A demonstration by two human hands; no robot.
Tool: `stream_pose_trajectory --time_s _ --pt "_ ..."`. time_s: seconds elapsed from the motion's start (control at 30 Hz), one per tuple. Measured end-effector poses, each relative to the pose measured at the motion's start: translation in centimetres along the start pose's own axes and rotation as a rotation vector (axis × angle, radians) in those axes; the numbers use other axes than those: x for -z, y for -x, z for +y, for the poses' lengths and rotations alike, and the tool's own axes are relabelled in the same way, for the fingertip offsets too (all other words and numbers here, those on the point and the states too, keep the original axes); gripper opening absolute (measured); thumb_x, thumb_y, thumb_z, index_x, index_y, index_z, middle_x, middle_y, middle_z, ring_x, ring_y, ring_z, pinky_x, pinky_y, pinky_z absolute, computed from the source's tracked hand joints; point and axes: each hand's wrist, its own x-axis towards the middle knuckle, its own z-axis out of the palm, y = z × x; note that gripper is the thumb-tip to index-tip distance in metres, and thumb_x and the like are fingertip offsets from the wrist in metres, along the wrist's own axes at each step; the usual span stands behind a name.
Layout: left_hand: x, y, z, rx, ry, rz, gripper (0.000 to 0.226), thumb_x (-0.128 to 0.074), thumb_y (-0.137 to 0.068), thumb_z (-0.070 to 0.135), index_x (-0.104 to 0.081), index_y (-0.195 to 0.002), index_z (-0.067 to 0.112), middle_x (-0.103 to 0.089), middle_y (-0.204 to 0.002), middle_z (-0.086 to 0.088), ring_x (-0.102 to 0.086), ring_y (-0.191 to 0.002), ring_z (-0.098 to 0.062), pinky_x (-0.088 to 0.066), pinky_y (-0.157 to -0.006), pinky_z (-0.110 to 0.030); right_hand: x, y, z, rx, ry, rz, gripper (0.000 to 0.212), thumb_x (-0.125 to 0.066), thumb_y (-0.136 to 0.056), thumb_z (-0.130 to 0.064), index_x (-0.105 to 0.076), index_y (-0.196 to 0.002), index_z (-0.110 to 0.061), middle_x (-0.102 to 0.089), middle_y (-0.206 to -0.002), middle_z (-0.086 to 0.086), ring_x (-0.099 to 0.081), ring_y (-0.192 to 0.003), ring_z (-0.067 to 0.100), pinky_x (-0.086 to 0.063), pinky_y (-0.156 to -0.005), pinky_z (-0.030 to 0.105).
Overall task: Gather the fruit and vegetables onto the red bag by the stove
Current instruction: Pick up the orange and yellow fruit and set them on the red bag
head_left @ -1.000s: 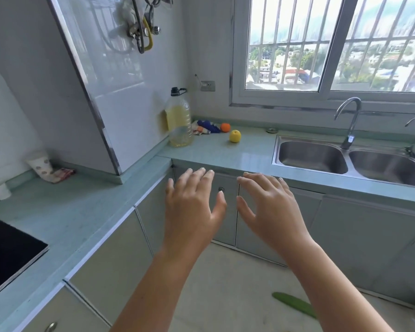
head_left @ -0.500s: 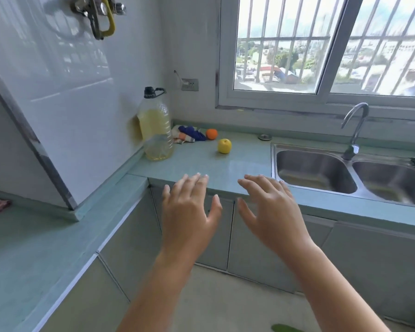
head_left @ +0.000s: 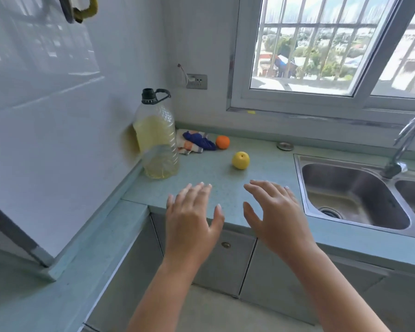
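Note:
A yellow apple [head_left: 240, 160] lies on the green counter [head_left: 209, 173] left of the sink. Behind it, near the wall, sits an orange [head_left: 222, 142] beside a crumpled blue and striped cloth [head_left: 195, 142]. My left hand [head_left: 192, 216] and my right hand [head_left: 272, 214] hover side by side over the counter's front edge, fingers spread and holding nothing. Both hands are short of the apple. The red bag and the stove are out of view.
A large bottle of yellow oil [head_left: 157, 137] stands at the corner by the white panel [head_left: 46, 116]. A steel double sink [head_left: 350, 195] with a tap [head_left: 404, 144] lies to the right. A sink plug [head_left: 284, 146] rests by the wall. Cabinet doors [head_left: 225, 259] are below.
The view has swung right and closer to the corner counter; the stove and cups left the frame. Both hands have advanced over the counter edge toward the apple, still spread and holding nothing.

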Motion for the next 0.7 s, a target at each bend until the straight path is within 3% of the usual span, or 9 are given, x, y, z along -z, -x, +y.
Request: stream_pose_trajectory --time_s 0.3,0.5,0.7 --pt "-7.7 -6.8 -3.9 -0.036 0.013 -0.049 0.046 -0.041 -0.084 0.035 -0.061 -0.117 0.009 -0.065 -0.117 -0.009 -0.057 -0.112 -0.03 -0.042 -0.093 -0.057 -7.2 -6.8 5.1 -0.046 -0.015 -0.018 0.035 -0.054 -0.078 -0.028 -0.065 -0.106 -0.009 -0.067 -0.107 0.009 -0.062 -0.099 0.031 -0.048 -0.086 0.055" --pt "-14.0 -14.0 -6.6 -0.11 -0.017 -0.055 0.045 -0.041 -0.084 0.033 -0.06 -0.118 0.009 -0.062 -0.121 -0.009 -0.054 -0.116 -0.03 -0.031 -0.098 -0.051 -13.8 -13.4 10.2 -0.078 -0.056 -0.019 0.033 -0.058 -0.077 -0.025 -0.064 -0.105 -0.008 -0.067 -0.105 0.009 -0.062 -0.096 0.033 -0.047 -0.085 0.058" --pt "-21.0 -20.4 -8.4 -0.12 0.008 -0.139 0.046 -0.042 -0.084 0.033 -0.06 -0.119 0.009 -0.061 -0.123 -0.009 -0.053 -0.118 -0.03 -0.035 -0.097 -0.055 -18.7 -17.9 15.9 -0.114 -0.053 -0.067 0.038 -0.048 -0.08 -0.033 -0.064 -0.103 -0.009 -0.067 -0.103 0.007 -0.062 -0.094 0.032 -0.049 -0.08 0.056"
